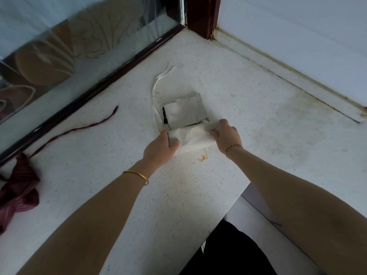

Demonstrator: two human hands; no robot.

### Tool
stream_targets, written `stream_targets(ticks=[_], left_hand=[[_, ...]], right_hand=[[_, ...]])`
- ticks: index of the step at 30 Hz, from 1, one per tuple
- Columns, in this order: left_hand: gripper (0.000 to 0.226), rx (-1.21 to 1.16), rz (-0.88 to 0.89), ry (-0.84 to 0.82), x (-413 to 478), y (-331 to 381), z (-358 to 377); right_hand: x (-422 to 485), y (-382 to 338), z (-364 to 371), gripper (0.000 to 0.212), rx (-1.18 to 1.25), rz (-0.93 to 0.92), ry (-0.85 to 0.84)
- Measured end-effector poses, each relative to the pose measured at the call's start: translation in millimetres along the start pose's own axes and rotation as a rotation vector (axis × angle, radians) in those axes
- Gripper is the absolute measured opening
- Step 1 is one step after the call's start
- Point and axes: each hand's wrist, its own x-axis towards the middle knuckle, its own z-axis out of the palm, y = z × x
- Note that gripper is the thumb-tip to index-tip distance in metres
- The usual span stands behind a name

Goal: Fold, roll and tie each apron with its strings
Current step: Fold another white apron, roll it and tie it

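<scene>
Rolling: white cloth apron (193, 135) in hand, partly rolled into a tube; its flat folded panel (186, 114) lies at 12 o'clock of the tube.
Left hand (161, 144): clenched round the tube's 9 o'clock end.
Right hand (226, 135): clenched round the 3 o'clock end, fingers over the top.
Slim black pen-like stick (164, 116): at 10 o'clock of the tube, touching the left hand; held or not, cannot tell.
Thin white strings (158, 84): trail to 11 o'clock, loose on the speckled white countertop (258, 116).
Next move (judged): roll toward 12 o'clock with ends even, then gather the strings for tying.
Waiting: crumpled maroon striped apron (17, 187) at 9 o'clock, not yet folded.
</scene>
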Motion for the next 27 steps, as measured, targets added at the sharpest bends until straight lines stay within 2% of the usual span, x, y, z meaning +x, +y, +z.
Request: stream_targets(ticks=[8,12,14,17,19,21,23,24,26,27], left_hand=[[0.048,0.314,0.067,-0.114,-9.8,-12.7,-8.3],[0.028,0.594,0.113,-0.215,-18.3,-18.8,-19.7],[0.019,0.687,0.003,-0.321,-19.8,-24.8,-26.4],[0.014,0.662,-0.317,-0.553,-21.8,-27.0,-45.4],[0.017,0.668,-0.369,-0.565,-23.0,-19.5,-52.9],[0.012,0.696,-0.215,-0.318,-19.5,-9.0,-47.4],[0.013,0.558,0.03,0.005,-15.7,7.6,-34.3],[0.018,0.475,0.19,0.089,-12.5,13.3,-24.9],[0.035,0.45,0.432,0.014,-5.4,18.6,-6.7],[0.045,0.503,0.485,-0.038,-1.8,17.6,0.7]], right_hand=[[4.8,-9.7,6.3,0.027,-0.225,0.045,-0.022],[5.2,-10.4,8.7,0.032,-0.241,0.093,-0.039],[4.7,-10.8,8.7,0.032,-0.251,0.107,-0.045],[3.2,-10.6,7.9,0.031,-0.247,0.084,-0.015],[0.0,-11.6,6.7,0.037,-0.286,0.037,0.032],[-1.6,-11.3,6.5,0.045,-0.378,-0.023,0.112],[-0.8,-10.4,8.3,0.042,-0.454,-0.104,0.185],[0.2,-9.4,9.6,0.035,-0.479,-0.151,0.203],[0.8,-6.8,10.7,0.023,-0.512,-0.242,0.201],[0.5,-4.3,10.8,0.022,-0.527,-0.287,0.196]])
